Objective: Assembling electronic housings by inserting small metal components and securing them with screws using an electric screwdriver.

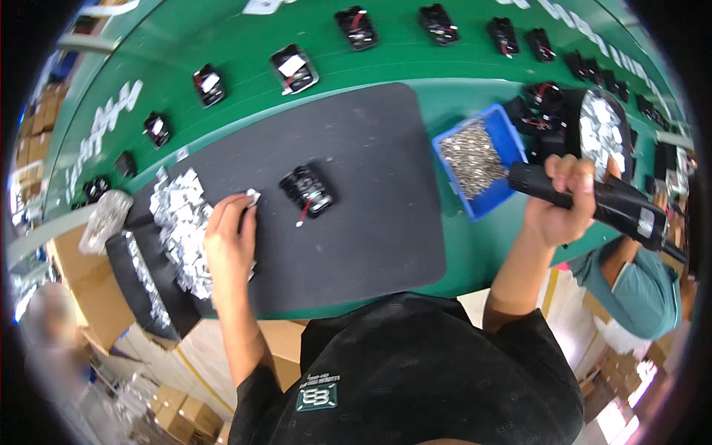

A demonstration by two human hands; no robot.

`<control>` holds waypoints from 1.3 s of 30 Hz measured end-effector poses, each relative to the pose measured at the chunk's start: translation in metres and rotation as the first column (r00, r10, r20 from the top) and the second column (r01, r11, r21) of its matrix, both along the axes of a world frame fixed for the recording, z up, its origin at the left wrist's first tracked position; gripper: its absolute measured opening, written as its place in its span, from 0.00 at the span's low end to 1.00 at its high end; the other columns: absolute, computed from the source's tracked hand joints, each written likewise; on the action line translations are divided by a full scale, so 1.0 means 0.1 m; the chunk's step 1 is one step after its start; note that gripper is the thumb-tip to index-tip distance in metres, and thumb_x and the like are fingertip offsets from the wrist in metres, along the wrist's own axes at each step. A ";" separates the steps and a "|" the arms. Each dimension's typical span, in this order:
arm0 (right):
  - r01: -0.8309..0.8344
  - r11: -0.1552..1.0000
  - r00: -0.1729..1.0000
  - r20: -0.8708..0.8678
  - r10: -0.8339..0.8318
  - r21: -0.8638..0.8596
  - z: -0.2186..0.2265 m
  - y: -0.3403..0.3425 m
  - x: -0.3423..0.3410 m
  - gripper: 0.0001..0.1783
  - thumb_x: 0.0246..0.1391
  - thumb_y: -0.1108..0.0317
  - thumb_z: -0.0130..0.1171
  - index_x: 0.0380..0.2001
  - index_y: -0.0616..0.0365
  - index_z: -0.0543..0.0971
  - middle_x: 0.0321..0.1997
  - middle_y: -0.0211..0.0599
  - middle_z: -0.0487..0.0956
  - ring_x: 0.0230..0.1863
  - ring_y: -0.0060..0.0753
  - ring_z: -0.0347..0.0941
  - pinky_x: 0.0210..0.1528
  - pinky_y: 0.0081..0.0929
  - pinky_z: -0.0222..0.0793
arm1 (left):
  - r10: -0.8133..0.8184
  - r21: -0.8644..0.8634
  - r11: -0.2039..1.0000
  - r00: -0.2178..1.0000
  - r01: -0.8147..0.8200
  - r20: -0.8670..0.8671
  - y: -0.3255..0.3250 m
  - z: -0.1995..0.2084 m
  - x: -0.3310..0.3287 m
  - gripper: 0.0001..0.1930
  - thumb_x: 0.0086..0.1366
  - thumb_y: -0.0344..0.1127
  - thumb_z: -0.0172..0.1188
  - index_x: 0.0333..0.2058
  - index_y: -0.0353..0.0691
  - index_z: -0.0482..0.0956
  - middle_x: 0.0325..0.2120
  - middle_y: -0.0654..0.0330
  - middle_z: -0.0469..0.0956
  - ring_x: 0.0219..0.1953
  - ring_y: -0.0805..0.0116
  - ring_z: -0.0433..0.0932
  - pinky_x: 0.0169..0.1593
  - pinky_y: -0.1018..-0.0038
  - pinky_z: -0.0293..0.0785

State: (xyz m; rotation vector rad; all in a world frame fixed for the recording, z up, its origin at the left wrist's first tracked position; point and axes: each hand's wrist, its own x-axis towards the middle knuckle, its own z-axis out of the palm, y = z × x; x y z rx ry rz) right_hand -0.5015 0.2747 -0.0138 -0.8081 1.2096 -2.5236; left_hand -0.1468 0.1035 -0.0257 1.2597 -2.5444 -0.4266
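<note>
My left hand (231,236) is at the left of the black mat (363,245), beside a heap of small silver-white pieces (185,230). Its thumb and fingertips are pinched on one small silver piece (254,196). A black plastic housing (308,191) with a circuit inside and a red wire lies on the mat to the right of that hand. Over on the right, my right hand (567,204) is wrapped round a black electric screwdriver (629,208), held raised and roughly level. Below its tip stands a blue bin (498,202) of small metal screws.
Several black housings (294,68) lie along the green conveyor belt (252,55) at the far side. A black container (602,130) of silver pieces stands at the right, with dark parts (545,104) beside it. A co-worker's sleeve (638,289) shows at right; cardboard boxes (178,415) stand below left.
</note>
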 end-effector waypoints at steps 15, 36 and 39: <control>-0.073 0.997 0.997 -0.006 0.073 0.010 0.00 0.07 0.04 0.26 0.55 0.73 0.51 0.57 0.51 0.61 0.27 0.26 0.64 0.27 0.19 0.59 0.37 0.27 0.56 | 0.186 0.284 0.951 0.958 -0.120 -0.218 0.30 0.32 -0.48 0.07 0.52 0.23 0.68 0.31 0.33 0.80 0.29 0.54 0.80 0.28 0.67 0.80 0.35 0.75 0.76; -0.119 0.991 0.992 0.031 0.122 -0.064 0.04 0.05 0.11 0.29 0.55 0.71 0.52 0.60 0.51 0.60 0.24 0.25 0.62 0.23 0.19 0.59 0.33 0.26 0.59 | 0.194 0.350 0.934 0.927 -0.074 -0.321 0.05 -0.19 -0.71 0.15 0.52 0.25 0.67 0.40 0.38 0.78 0.37 0.58 0.76 0.35 0.70 0.74 0.40 0.74 0.71; -0.144 0.987 0.988 0.041 0.147 -0.076 0.08 0.07 0.12 0.28 0.56 0.70 0.53 0.60 0.50 0.60 0.24 0.25 0.62 0.24 0.19 0.60 0.33 0.25 0.59 | 0.243 0.408 0.908 0.915 -0.097 -0.321 0.06 -0.19 -0.82 0.19 0.54 0.25 0.65 0.46 0.38 0.76 0.34 0.60 0.74 0.33 0.71 0.71 0.39 0.75 0.70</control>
